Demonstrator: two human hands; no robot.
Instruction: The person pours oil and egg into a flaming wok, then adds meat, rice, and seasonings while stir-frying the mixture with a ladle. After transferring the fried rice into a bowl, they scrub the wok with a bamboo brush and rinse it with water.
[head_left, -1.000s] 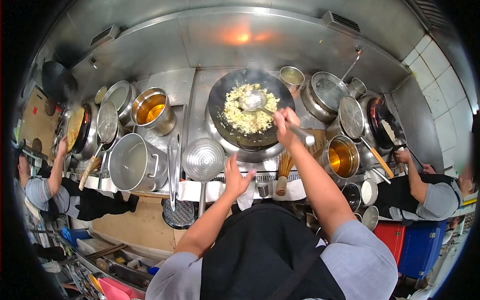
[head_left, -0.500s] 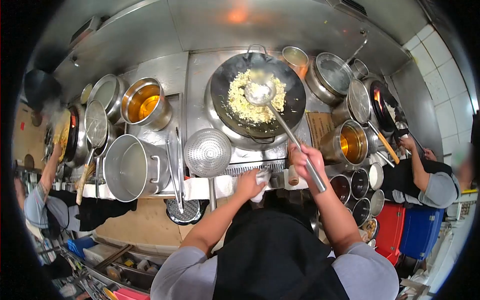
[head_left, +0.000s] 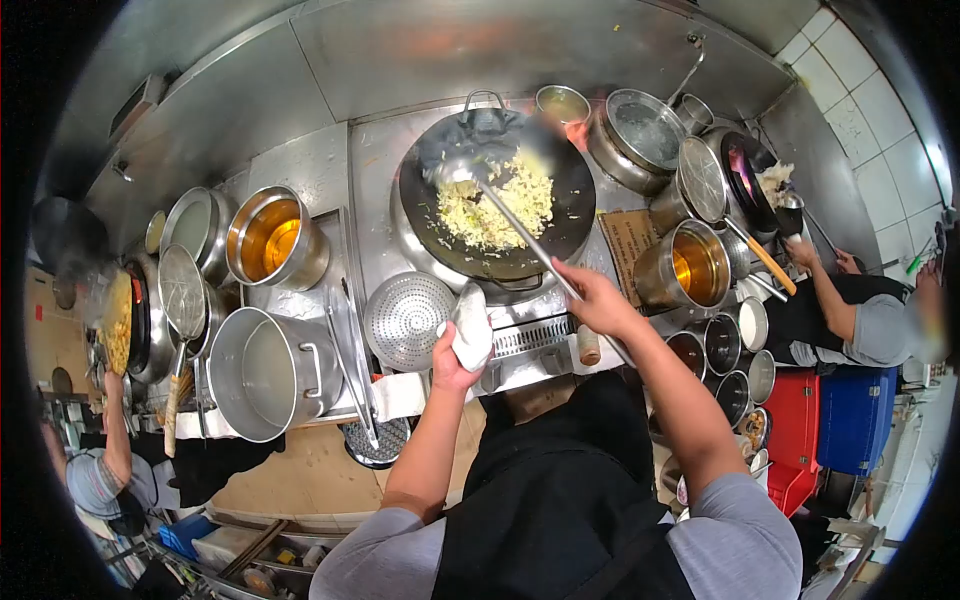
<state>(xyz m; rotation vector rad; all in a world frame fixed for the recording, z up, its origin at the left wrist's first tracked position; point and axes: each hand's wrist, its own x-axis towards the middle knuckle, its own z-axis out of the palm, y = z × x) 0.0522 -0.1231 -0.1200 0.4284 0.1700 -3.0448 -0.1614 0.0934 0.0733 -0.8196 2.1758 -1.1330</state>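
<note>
My right hand (head_left: 606,300) is closed around the long metal handle of a ladle (head_left: 520,232). The ladle's bowl is down at the left side of a large black wok (head_left: 570,225), at the edge of pale yellow fried rice (head_left: 510,210) that looks like it has egg and green bits in it. In my left hand (head_left: 455,368) is a folded white cloth (head_left: 473,328), held up near the wok's front handle (head_left: 505,285). A round perforated strainer (head_left: 408,318) lies just left of the cloth.
To the left stand a big metal pot (head_left: 262,375), a pot of amber liquid (head_left: 278,240) and long tongs (head_left: 350,360). Another amber-filled pot (head_left: 690,265) and a wire skimmer (head_left: 705,180) are on the right. One co-worker (head_left: 850,320) cooks at right, another (head_left: 115,460) at left.
My left hand has lifted the cloth off the counter edge toward the wok. The ladle's bowl has moved left from the middle of the rice, and my right hand has shifted slightly.
</note>
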